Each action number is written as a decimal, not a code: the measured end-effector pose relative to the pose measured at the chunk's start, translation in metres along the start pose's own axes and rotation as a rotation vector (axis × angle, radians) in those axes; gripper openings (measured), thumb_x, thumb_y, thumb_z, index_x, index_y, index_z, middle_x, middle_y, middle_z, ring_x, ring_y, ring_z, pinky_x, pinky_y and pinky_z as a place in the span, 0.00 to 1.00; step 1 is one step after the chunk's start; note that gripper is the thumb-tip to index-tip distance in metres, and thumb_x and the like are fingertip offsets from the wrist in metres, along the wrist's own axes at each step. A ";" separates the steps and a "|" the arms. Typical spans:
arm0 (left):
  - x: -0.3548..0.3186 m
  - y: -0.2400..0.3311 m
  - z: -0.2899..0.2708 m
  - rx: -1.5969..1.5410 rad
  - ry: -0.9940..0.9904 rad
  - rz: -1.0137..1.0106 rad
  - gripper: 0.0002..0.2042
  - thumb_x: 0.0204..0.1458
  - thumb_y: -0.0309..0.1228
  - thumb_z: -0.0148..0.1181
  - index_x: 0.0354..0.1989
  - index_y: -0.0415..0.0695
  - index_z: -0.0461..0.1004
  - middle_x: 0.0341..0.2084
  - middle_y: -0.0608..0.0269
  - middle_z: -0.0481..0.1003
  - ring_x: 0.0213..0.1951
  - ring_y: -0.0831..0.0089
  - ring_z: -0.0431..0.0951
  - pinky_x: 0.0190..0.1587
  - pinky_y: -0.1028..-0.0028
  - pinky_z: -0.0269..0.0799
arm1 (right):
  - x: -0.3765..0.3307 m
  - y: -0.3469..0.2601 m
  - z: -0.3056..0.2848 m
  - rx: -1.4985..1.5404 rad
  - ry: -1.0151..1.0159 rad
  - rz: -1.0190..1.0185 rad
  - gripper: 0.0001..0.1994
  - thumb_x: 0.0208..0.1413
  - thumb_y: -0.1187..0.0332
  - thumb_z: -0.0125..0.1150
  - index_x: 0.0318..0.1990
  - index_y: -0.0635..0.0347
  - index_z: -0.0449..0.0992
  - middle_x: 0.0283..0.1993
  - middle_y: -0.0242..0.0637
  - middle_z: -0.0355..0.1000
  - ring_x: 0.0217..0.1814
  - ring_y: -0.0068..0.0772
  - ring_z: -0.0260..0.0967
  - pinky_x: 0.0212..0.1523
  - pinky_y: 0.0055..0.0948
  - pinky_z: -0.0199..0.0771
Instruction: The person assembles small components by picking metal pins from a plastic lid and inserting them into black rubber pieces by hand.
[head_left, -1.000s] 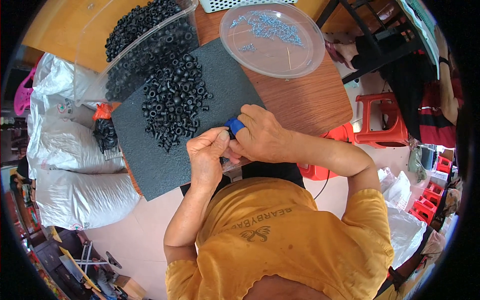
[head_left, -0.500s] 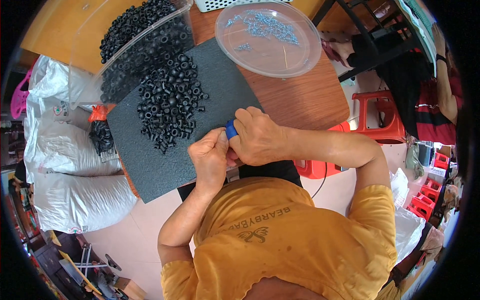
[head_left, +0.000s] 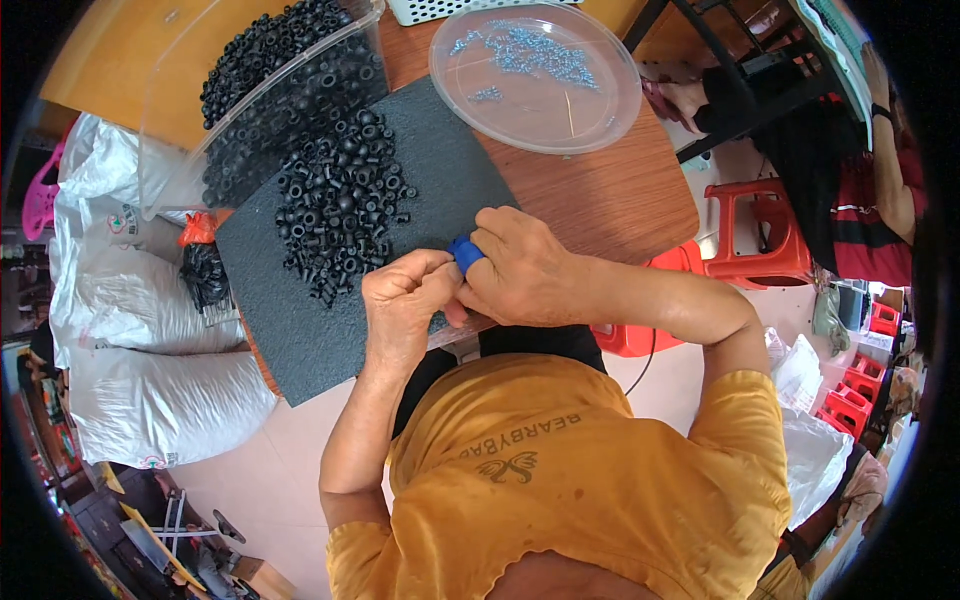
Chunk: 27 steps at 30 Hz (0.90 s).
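Observation:
My left hand (head_left: 408, 298) and my right hand (head_left: 525, 268) meet at the near edge of the dark grey mat (head_left: 270, 335). Both have their fingers curled and pressed together at the thumb side. Whatever they pinch between them is hidden. A blue band (head_left: 466, 254) wraps a finger of my right hand. Just beyond my left hand, a heap of small black plug-like parts (head_left: 345, 205) lies loose on the mat. Farther off to the right, a clear round lid (head_left: 490, 120) holds many tiny bluish metal pieces (head_left: 540, 55) and a thin yellowish stick (head_left: 570, 115).
A clear plastic bin (head_left: 165, 185) full of similar black parts stands at the far left on the wooden table (head_left: 620, 190). White sacks (head_left: 170, 400) are stacked left of the table. Red stools (head_left: 765, 235) stand to the right, near a seated person (head_left: 870, 230).
My left hand has shifted slightly left and turned. My right hand has barely moved, and the fingers of both stay curled. The heap and lid look the same.

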<state>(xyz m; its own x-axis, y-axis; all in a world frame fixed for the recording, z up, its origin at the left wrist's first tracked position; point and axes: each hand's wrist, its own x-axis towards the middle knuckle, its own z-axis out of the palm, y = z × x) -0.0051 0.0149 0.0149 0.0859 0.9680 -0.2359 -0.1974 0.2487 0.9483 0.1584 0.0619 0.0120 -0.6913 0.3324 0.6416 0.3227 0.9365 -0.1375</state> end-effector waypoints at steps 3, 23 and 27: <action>0.000 -0.004 0.002 -0.018 0.041 0.012 0.04 0.46 0.21 0.55 0.27 0.32 0.75 0.18 0.63 0.74 0.15 0.81 0.69 0.19 0.83 0.64 | -0.003 -0.002 0.003 -0.009 0.004 0.011 0.09 0.30 0.67 0.57 0.15 0.60 0.64 0.16 0.38 0.60 0.24 0.34 0.58 0.21 0.30 0.56; -0.002 -0.008 0.002 -0.147 0.147 0.033 0.04 0.46 0.20 0.55 0.27 0.31 0.75 0.19 0.59 0.74 0.15 0.79 0.69 0.16 0.82 0.64 | 0.002 -0.004 0.009 0.041 0.038 0.122 0.14 0.35 0.64 0.63 0.14 0.61 0.65 0.15 0.38 0.60 0.22 0.35 0.59 0.20 0.31 0.59; -0.002 -0.007 -0.001 -0.085 0.077 0.008 0.05 0.48 0.22 0.55 0.28 0.32 0.75 0.20 0.59 0.74 0.16 0.78 0.70 0.18 0.82 0.65 | 0.002 0.000 0.007 0.036 -0.010 0.101 0.14 0.36 0.63 0.61 0.13 0.61 0.65 0.14 0.39 0.62 0.20 0.36 0.60 0.19 0.32 0.59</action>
<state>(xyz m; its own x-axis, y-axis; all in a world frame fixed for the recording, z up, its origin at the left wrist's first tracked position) -0.0046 0.0110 0.0083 0.0099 0.9689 -0.2473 -0.2800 0.2401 0.9295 0.1526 0.0633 0.0073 -0.6633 0.4259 0.6153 0.3674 0.9017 -0.2281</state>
